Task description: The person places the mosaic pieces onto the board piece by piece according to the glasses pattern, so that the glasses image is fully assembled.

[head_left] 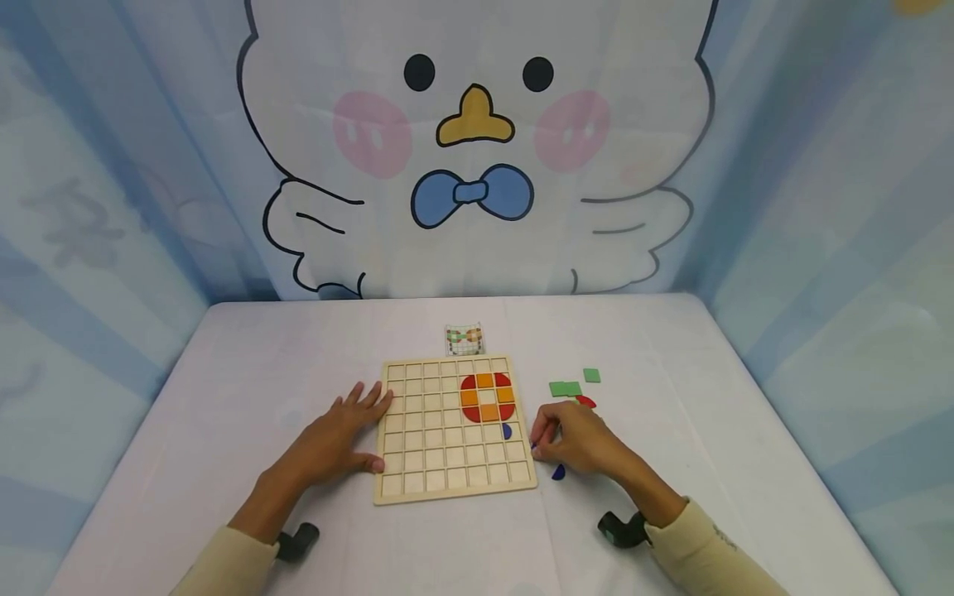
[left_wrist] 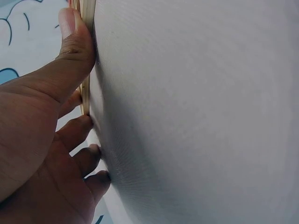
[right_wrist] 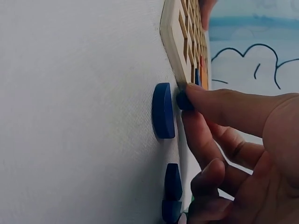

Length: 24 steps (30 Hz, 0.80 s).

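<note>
A wooden grid board (head_left: 425, 458) lies flat on the table. My left hand (head_left: 331, 443) rests at its left edge, fingers spread, with the thumb (left_wrist: 74, 35) touching the rim in the left wrist view. Beside the right edge, my right hand (head_left: 585, 437) pinches a small dark blue piece (right_wrist: 185, 100) between thumb and finger. On the board, red and orange pieces (head_left: 485, 381) form a ring, and a blue rounded piece (head_left: 507, 431) sits below it. Another blue piece (head_left: 558, 473) lies on the table near the right hand.
Green squares (head_left: 565, 388) and a red piece (head_left: 586, 401) lie beyond the right hand. A small patterned card (head_left: 464, 339) touches or nearly touches the board's far edge. More blue pieces (right_wrist: 173, 182) show in the right wrist view. A printed curtain (head_left: 477, 248) stands behind the table.
</note>
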Available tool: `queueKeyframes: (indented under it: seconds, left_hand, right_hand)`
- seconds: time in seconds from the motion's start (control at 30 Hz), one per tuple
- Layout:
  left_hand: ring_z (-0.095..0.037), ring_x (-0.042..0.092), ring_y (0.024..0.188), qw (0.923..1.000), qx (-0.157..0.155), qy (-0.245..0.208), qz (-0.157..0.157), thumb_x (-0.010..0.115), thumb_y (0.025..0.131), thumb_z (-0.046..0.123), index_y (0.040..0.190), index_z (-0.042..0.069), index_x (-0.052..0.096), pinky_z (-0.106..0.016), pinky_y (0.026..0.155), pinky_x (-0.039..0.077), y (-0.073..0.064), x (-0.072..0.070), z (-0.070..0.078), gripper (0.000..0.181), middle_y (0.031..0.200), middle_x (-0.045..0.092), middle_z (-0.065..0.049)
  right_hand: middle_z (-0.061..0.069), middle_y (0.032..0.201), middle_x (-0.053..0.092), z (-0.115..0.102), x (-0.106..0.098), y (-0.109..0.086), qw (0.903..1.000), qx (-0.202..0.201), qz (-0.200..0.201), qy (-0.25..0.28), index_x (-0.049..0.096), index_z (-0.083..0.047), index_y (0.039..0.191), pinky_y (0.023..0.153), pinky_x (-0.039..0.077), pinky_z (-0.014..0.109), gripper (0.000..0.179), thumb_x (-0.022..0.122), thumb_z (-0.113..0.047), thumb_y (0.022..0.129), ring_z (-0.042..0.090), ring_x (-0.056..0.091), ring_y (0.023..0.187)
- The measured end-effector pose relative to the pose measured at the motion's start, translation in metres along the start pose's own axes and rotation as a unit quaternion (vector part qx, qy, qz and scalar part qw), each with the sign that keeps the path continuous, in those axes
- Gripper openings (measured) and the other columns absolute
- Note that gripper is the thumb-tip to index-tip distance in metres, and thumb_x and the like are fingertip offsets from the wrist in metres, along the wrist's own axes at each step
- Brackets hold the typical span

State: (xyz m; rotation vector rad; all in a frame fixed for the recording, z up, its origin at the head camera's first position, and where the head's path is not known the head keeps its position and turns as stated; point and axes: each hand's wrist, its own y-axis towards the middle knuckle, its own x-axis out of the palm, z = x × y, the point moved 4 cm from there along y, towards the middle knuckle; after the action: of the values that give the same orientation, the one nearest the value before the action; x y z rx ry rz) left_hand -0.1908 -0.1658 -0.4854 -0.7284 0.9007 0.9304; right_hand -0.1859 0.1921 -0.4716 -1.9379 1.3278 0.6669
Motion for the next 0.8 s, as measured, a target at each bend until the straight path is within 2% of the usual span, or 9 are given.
queueKeyframes:
  seconds: [0.1, 0.33, 0.53, 0.8]
  left_hand:
    - [-0.047, 0.016, 0.164, 1.0, -0.001, -0.004, -0.001, 0.091, 0.076, 0.044, 0.167, 0.013, 0.034, -0.067, 0.13, 0.024, -0.0002, 0.0001, -0.0004, 0.112, 0.176, 0.025, -0.015]
    - [-0.047, 0.015, 0.164, 1.0, -0.003, -0.007, -0.001, 0.091, 0.076, 0.043, 0.167, 0.014, 0.033, -0.068, 0.129, 0.024, -0.0001, -0.0001, -0.0012, 0.112, 0.176, 0.024, -0.015]
    - [-0.047, 0.015, 0.164, 0.9999, -0.01, -0.007, -0.005, 0.091, 0.076, 0.044, 0.167, 0.015, 0.033, -0.069, 0.128, 0.025, 0.0003, 0.0013, -0.0013, 0.112, 0.176, 0.023, -0.014]
    - [-0.046, 0.015, 0.165, 0.9998, -0.017, -0.006, -0.003, 0.091, 0.076, 0.043, 0.167, 0.016, 0.033, -0.07, 0.128, 0.025, -0.0003, 0.0012, 0.0, 0.112, 0.176, 0.023, -0.013]
  right_hand:
    - [-0.003, 0.079, 0.063, 0.0011, -0.0015, 0.0003, 1.0, -0.008, 0.002, 0.004, 0.073, -0.02, 0.089, 0.06, 0.048, 0.024, 0.018, 0.086, -0.007, 0.088, 0.015, 0.058, 0.072]
    - [-0.003, 0.082, 0.065, 0.0011, -0.0063, 0.0016, 0.9984, -0.006, 0.045, 0.033, 0.074, -0.02, 0.09, 0.063, 0.048, 0.025, 0.016, 0.086, -0.01, 0.089, 0.017, 0.055, 0.077]
    - [-0.006, 0.083, 0.068, -0.0018, -0.0035, 0.0009, 0.9983, -0.014, 0.04, 0.039, 0.08, -0.024, 0.093, 0.062, 0.044, 0.024, 0.014, 0.085, -0.011, 0.09, 0.018, 0.054, 0.076]
    - [-0.007, 0.088, 0.069, -0.0076, -0.0008, -0.0007, 0.9981, -0.006, 0.044, 0.042, 0.077, -0.026, 0.088, 0.056, 0.04, 0.024, 0.016, 0.088, -0.015, 0.088, 0.019, 0.052, 0.071]
